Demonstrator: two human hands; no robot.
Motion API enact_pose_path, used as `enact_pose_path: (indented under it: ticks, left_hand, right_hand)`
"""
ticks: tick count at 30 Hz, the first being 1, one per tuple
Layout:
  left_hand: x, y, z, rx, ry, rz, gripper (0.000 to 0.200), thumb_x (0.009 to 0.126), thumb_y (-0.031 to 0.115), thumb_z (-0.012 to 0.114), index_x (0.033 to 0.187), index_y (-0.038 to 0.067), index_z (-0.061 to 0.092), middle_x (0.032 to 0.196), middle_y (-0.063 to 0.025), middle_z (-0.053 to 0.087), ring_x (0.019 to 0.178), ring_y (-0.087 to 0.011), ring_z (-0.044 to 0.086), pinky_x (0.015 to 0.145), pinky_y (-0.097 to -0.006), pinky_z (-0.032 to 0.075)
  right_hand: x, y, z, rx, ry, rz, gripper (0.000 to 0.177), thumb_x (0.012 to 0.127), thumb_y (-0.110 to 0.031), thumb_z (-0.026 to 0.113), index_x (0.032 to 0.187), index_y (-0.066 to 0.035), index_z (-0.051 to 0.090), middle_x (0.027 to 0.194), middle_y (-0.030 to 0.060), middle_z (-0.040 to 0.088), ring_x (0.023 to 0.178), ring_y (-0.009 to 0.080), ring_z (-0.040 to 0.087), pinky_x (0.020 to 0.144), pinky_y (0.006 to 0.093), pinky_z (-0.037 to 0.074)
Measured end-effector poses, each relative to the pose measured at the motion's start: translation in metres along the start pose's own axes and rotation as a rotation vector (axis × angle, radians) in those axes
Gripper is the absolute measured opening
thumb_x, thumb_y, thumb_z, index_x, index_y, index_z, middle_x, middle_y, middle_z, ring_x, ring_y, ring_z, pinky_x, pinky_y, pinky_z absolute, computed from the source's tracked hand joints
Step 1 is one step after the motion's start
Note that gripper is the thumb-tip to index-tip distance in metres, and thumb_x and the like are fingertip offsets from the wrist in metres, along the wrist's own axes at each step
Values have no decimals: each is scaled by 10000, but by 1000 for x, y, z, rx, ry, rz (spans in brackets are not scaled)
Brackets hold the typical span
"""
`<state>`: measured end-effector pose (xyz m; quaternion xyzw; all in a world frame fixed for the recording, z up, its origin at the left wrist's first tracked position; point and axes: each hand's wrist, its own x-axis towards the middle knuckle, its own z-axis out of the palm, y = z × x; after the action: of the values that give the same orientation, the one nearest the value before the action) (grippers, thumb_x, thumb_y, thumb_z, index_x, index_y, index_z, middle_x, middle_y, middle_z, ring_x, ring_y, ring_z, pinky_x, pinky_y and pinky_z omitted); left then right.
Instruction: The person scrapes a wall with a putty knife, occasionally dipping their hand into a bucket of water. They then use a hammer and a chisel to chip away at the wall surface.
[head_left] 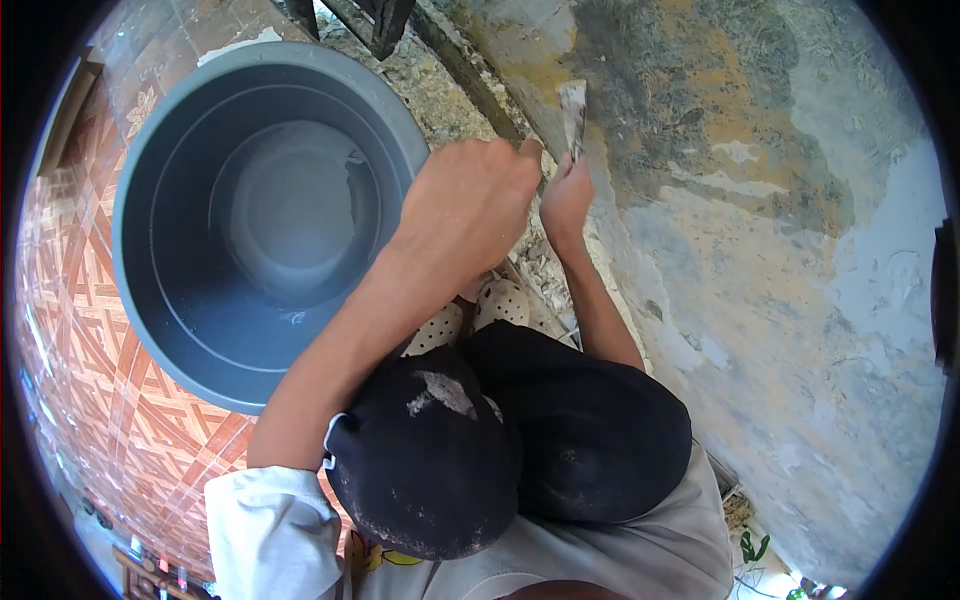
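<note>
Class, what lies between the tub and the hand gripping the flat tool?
In the head view, the left hand lies between the tub and the right hand, gripping the flat tool.

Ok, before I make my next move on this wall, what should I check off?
1. Scraper held in the right hand: ok.
2. Scraper blade clean: not ok, it looks smeared with whitish material.
3. Left hand free: cannot tell; it is curled, its palm hidden.
4. Tub upright: ok, it stands on your left.
5. Wall evenly coated: not ok, grey, yellowish and whitish patches show.
6. Blade touching the wall: cannot tell from this angle.
</note>
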<state>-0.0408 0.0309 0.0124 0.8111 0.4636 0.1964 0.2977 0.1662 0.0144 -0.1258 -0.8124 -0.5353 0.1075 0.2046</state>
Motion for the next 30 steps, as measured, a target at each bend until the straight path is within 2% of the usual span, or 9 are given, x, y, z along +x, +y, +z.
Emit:
enact_pose_path:
  ticks: [1,4,7,11,15,19,23,26,30]
  left_hand:
    - [0,0,2,8,-4,3,143,802,89,555,888,-24,560,603,-213,581,641,-400,617,594,-480,491]
    - [2,-3,-3,10,13,18,147,805,91,553,892,-27,563,602,-213,582,639,-396,620,587,-478,493]
    - [1,-1,-2,21,-18,2,168,810,95,551,920,-30,567,610,-211,585,640,-393,622,583,-482,492]
    - [1,0,0,45,-26,-2,188,813,104,548,952,-20,577,624,-211,589,651,-392,620,592,-490,489]
    - [1,3,0,51,4,17,178,814,102,547,954,-4,582,618,-209,584,651,-394,616,597,-495,486]
    - [3,0,-6,45,-1,10,180,819,102,542,960,-2,582,610,-207,579,646,-396,612,601,-491,485]
    - [1,2,-3,68,-37,-2,196,823,108,538,974,-5,589,620,-213,584,651,-396,612,608,-488,486]
    - [2,1,-3,43,-39,-19,201,822,105,539,983,-1,596,627,-216,589,656,-397,613,612,-491,486]
    - [5,3,-2,71,-27,-25,197,818,104,541,981,8,598,628,-219,588,661,-400,613,615,-494,484]
  right_hand:
    - [1,4,3,-12,27,-44,278,991,-195,399,1045,49,521,685,275,578,643,459,563,598,528,389]
    - [-15,8,-6,53,7,58,260,989,-190,406,998,44,518,683,274,576,651,455,565,597,523,388]
    - [-11,7,-7,28,-4,56,258,988,-192,409,996,41,518,682,272,579,649,454,571,590,518,394]
    - [-16,7,4,43,23,51,270,990,-204,401,1015,37,522,676,272,584,639,452,582,579,525,410]
    - [3,-4,7,-5,-34,49,294,992,-217,390,1048,40,522,695,281,591,667,463,590,587,529,431]
    - [-18,0,-8,63,-36,144,303,994,-211,391,1070,56,514,718,291,592,691,467,588,595,529,412]
    - [-11,7,4,65,15,40,302,992,-211,404,1076,60,510,711,295,582,681,469,577,599,532,401]
    - [-11,4,-2,60,-39,65,293,990,-211,410,1050,56,514,713,297,580,681,472,573,602,531,403]
    - [7,-2,5,71,-25,-14,302,992,-213,407,1061,59,519,692,286,580,665,472,569,597,522,409]
